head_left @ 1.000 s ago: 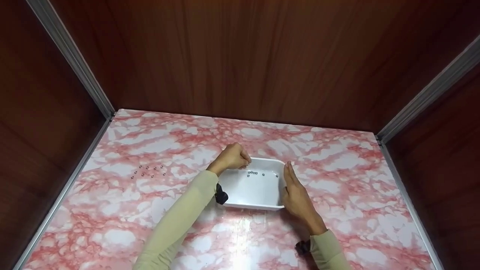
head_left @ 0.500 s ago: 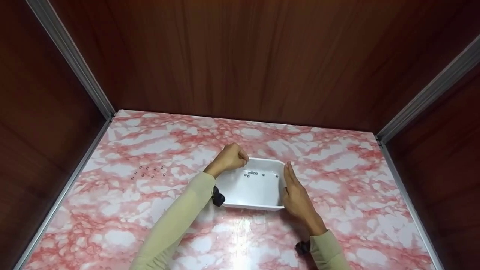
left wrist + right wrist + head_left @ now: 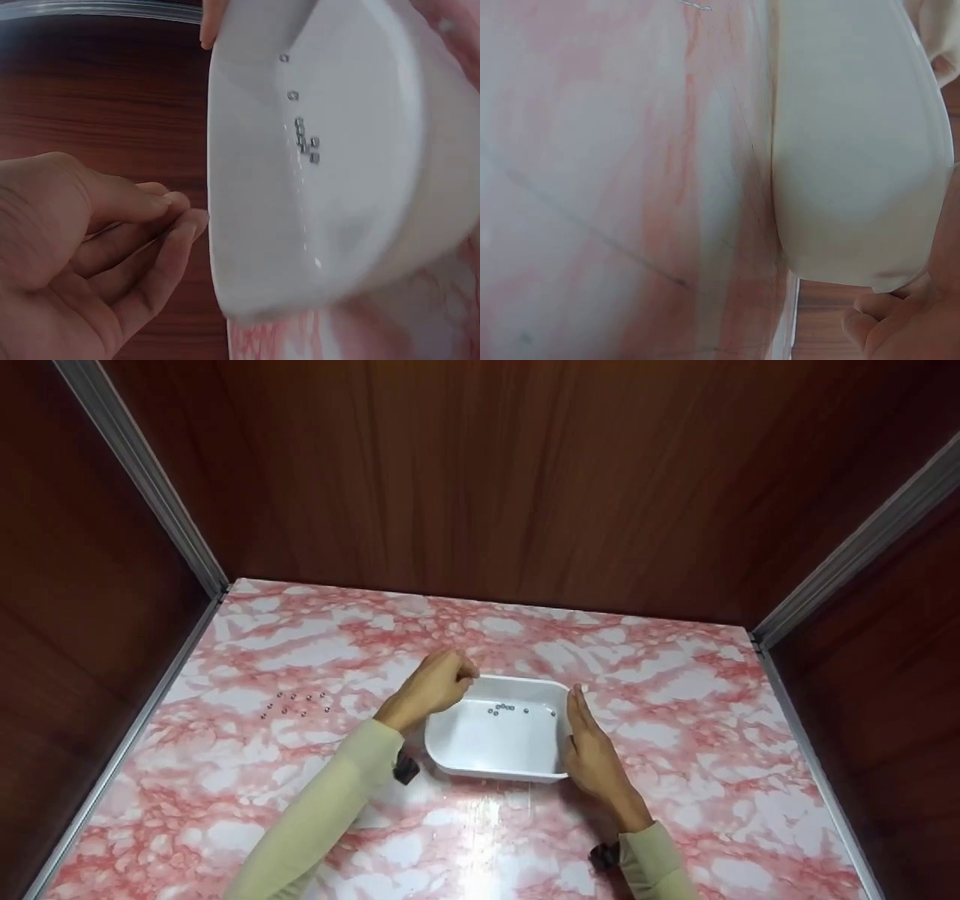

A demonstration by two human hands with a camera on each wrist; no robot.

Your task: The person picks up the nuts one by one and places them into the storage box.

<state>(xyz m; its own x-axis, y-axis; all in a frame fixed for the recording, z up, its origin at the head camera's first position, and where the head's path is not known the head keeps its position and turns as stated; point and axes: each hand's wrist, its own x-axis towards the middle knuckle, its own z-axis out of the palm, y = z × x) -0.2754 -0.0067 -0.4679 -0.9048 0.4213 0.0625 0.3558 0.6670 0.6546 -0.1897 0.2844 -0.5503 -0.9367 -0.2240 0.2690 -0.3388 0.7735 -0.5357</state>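
A white rectangular tray (image 3: pixel 491 772) stands on the table, with several small metal nuts (image 3: pixel 300 135) lying on its floor near the far wall. My left hand (image 3: pixel 437 682) is over the tray's far left corner. In the left wrist view its fingers are loosely bent, thumb near the fingertips, and nothing shows between them. My right hand (image 3: pixel 596 754) rests along the tray's right side with its fingers straight against the wall and its thumb by the rim. The right wrist view shows the tray's outer wall (image 3: pixel 855 150) close up, fingers at its corner.
More small nuts (image 3: pixel 304 713) lie spread out on the left part of the red-and-white marbled table (image 3: pixel 660 675). Dark wood panels (image 3: pixel 480 487) enclose the table at the back and both sides, with grey metal strips at the corners.
One more nut shows in the tray than a second ago. My left hand has drawn back leftward from above the tray, uncovering its left end. The right hand stays in place.
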